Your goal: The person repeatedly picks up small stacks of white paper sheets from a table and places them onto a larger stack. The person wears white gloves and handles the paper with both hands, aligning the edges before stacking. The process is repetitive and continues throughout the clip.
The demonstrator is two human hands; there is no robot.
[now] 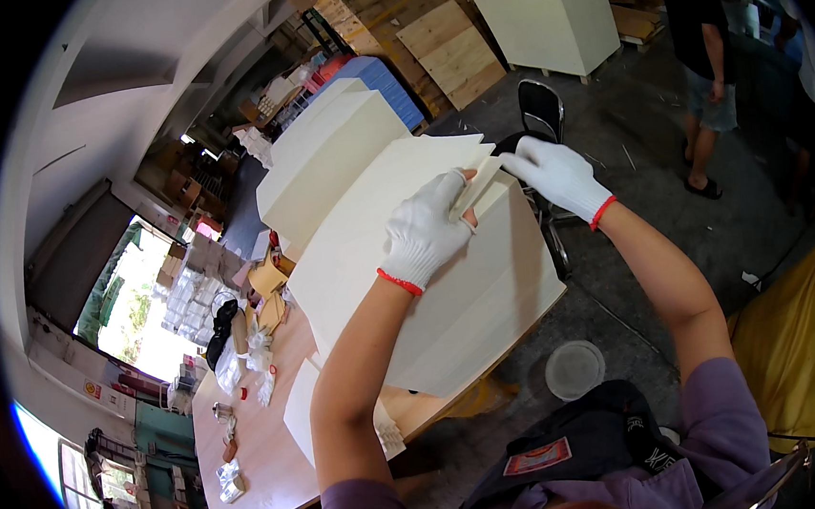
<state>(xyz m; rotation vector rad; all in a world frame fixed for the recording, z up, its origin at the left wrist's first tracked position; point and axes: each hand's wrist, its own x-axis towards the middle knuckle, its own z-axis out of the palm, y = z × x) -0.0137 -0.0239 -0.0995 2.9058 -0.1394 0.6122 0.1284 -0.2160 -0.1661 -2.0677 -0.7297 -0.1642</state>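
Nearest to me is my dark apron (576, 452) over a purple shirt, with both bare forearms rising from the lower edge. Just beyond, on the grey floor, I see a round clear lid (574, 369) lying beside the wooden table (261, 457). On that table a large cream panel (411, 302) lies flat, its near corner hanging over the table edge. My left hand (425, 234), in a white glove with a red cuff, rests on the panel's far end with its fingers curled around a narrow cream strip (477, 188). My right hand (556, 174), gloved the same way, pinches the strip's far tip between thumb and fingers. The strip lies tilted, just above the panel's far edge, between the two hands. To the left on the table I see small clear bags (243, 358) and brown bits scattered about. Behind the panel more cream boards (333, 155) are stacked. A black chair (540, 110) stands past my hands. Farther off a cream box (552, 23) sits near leaning wooden sheets (449, 55), and a person in dark clothes (698, 50) stands well apart at the right.
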